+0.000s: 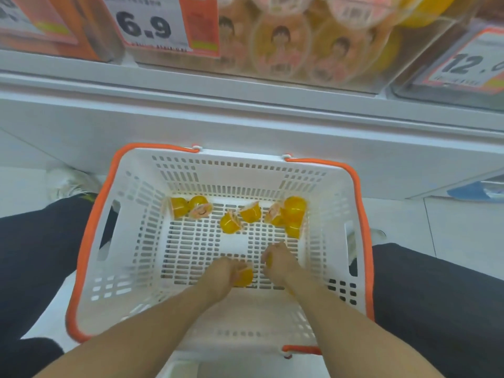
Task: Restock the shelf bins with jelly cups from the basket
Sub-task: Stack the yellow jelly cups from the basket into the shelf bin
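Hands (252, 270) grip jelly cups (242, 277) inside basket (90, 219).

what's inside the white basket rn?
Loose yellow jelly cups lie along the far side of the basket floor. The left hand grips one cup; the right hand covers something yellow, likely another. Anything beneath the forearms is hidden.

A white shelf ledge (245, 110) carries orange price tags (163, 23) above a pale tiled floor (450, 222)

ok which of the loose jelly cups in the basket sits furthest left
The cup in the far-left corner of the basket, touching a second cup; all others lie further right.
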A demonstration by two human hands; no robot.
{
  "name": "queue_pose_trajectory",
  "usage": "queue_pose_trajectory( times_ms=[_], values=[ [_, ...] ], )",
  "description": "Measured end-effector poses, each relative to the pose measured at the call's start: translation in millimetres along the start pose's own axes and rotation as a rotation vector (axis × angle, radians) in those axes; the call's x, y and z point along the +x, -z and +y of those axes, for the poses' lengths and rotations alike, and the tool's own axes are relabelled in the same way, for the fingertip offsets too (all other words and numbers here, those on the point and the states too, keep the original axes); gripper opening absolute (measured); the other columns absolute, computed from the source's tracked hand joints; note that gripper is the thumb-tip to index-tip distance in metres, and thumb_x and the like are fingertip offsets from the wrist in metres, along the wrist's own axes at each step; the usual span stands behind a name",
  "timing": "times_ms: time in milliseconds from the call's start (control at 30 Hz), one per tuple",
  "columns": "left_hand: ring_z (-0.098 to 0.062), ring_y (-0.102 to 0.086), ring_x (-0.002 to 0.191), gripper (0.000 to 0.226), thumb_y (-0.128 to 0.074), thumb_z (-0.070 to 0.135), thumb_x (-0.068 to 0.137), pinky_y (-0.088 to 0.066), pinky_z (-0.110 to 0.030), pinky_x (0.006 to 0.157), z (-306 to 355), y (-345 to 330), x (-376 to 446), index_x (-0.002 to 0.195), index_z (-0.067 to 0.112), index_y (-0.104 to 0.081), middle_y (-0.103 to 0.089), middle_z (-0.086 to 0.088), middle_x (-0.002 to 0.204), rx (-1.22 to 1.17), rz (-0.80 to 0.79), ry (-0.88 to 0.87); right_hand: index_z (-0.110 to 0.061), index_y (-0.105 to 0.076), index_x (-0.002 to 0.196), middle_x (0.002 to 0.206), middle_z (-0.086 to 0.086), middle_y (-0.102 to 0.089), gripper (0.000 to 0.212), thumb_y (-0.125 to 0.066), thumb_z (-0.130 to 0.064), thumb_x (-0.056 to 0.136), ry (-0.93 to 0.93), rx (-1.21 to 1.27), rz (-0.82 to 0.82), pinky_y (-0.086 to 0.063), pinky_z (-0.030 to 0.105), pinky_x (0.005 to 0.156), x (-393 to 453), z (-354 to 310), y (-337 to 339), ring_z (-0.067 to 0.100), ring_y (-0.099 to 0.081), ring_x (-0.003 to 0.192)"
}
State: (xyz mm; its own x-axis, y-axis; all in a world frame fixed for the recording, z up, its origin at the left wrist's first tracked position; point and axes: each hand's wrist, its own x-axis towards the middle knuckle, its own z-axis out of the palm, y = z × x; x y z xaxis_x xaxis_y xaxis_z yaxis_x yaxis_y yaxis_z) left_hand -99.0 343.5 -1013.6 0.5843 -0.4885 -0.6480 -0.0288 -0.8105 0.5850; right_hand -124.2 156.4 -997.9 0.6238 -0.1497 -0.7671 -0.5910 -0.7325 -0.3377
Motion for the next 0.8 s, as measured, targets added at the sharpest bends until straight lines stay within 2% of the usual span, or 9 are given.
queue_pose_trajectory(
  times_ms=[67,133,200,300,433,533,633,733,800],
  values=[
    [-0.022,-0.066,0.103,0.028,-0.055,0.010,0.100,-0.051,-0.034,0.095,-2.1,6.6,-1.4,0.124,0.010,-0.069,-0.069,-0.009,0.120,-0.141,0.054,0.066,-0.030,-0.055,0.086,0.141,0.004,-0.042,0.031,-0.061,0.000,0.089,-0.001,0.121,-0.018,-0.045,0.025,0.093,-0.8,-4.9,-3.8,0.021,-0.049,0.128],
    [-0.021,-0.067,0.086,0.025,-0.050,0.008,0.103,-0.059,-0.035,0.077,-1.7,16.7,-5.9,0.121,0.003,-0.067,-0.068,-0.014,0.112,-0.463,0.082,0.205,-0.022,-0.056,0.081,0.120,0.008,-0.052,0.025,-0.055,0.002,0.091,-0.043,0.390,-0.039,-0.047,0.024,0.075,-6.6,-10.9,0.5,0.021,-0.055,0.100],
    [-0.026,-0.068,0.090,0.026,-0.043,0.009,0.106,-0.059,-0.037,0.072,2.3,29.5,-12.0,0.127,0.005,-0.057,-0.064,-0.016,0.118,-0.800,0.070,0.366,-0.013,-0.057,0.084,0.108,0.009,-0.053,0.022,-0.051,0.008,0.091,-0.121,0.751,-0.112,-0.049,0.026,0.063,-11.8,-14.7,6.7,0.021,-0.053,0.084],
    [-0.036,-0.068,0.096,0.028,-0.037,0.015,0.106,-0.056,-0.049,0.084,13.0,54.1,-20.4,0.128,0.005,-0.053,-0.067,-0.022,0.117,-1.288,-0.028,0.432,-0.011,-0.055,0.115,0.106,0.005,-0.059,0.030,-0.062,0.006,0.092,-0.074,1.015,-0.141,-0.059,0.035,0.080,-20.6,-27.0,27.1,0.026,-0.064,0.092],
    [-0.038,-0.062,0.075,0.031,-0.047,0.025,0.087,-0.056,-0.042,0.067,41.7,91.8,-38.1,0.080,0.001,-0.065,-0.064,-0.023,0.090,-1.582,-0.051,0.337,-0.008,-0.059,0.118,0.092,0.011,-0.072,0.025,-0.064,-0.019,0.096,-0.005,1.279,-0.273,-0.059,0.036,0.077,-33.7,-52.3,64.1,0.027,-0.070,0.080],
    [-0.032,-0.055,0.061,0.046,-0.047,0.046,0.086,-0.045,-0.031,0.054,64.5,120.4,-49.1,0.069,0.003,-0.055,-0.058,-0.020,0.078,-1.414,-0.099,0.235,-0.010,-0.061,0.080,0.071,0.009,-0.062,0.039,-0.047,-0.044,0.095,0.052,1.148,-0.387,-0.036,0.024,0.044,-43.0,-73.5,91.5,0.016,-0.044,0.047],
    [-0.031,-0.056,0.057,0.066,-0.042,0.067,0.090,-0.043,-0.027,0.046,91.2,151.3,-57.6,0.086,0.002,-0.057,-0.058,-0.022,0.075,-1.046,-0.226,0.139,-0.019,-0.049,0.065,0.062,0.009,-0.056,0.051,-0.038,-0.059,0.094,0.114,1.043,-0.418,-0.017,0.017,0.036,-64.9,-101.5,121.3,0.012,-0.022,0.036],
    [-0.027,-0.059,0.055,0.076,-0.037,0.077,0.089,-0.046,-0.028,0.047,126.2,180.4,-70.4,0.090,0.008,-0.068,-0.066,-0.016,0.078,-0.680,-0.199,0.051,-0.015,-0.056,0.059,0.057,0.009,-0.060,0.075,-0.032,-0.079,0.089,0.143,0.797,-0.145,-0.033,0.018,0.035,-93.5,-132.8,148.8,0.015,-0.042,0.032],
    [-0.024,-0.060,0.060,0.075,-0.034,0.076,0.090,-0.046,-0.029,0.051,148.4,200.8,-81.3,0.097,0.013,-0.074,-0.073,-0.013,0.088,-0.563,-0.166,-0.016,-0.010,-0.064,0.063,0.057,0.009,-0.066,0.092,-0.021,-0.089,0.082,0.193,0.522,0.049,-0.053,0.026,0.055,-113.6,-149.3,166.2,0.021,-0.061,0.047]
  ],
)
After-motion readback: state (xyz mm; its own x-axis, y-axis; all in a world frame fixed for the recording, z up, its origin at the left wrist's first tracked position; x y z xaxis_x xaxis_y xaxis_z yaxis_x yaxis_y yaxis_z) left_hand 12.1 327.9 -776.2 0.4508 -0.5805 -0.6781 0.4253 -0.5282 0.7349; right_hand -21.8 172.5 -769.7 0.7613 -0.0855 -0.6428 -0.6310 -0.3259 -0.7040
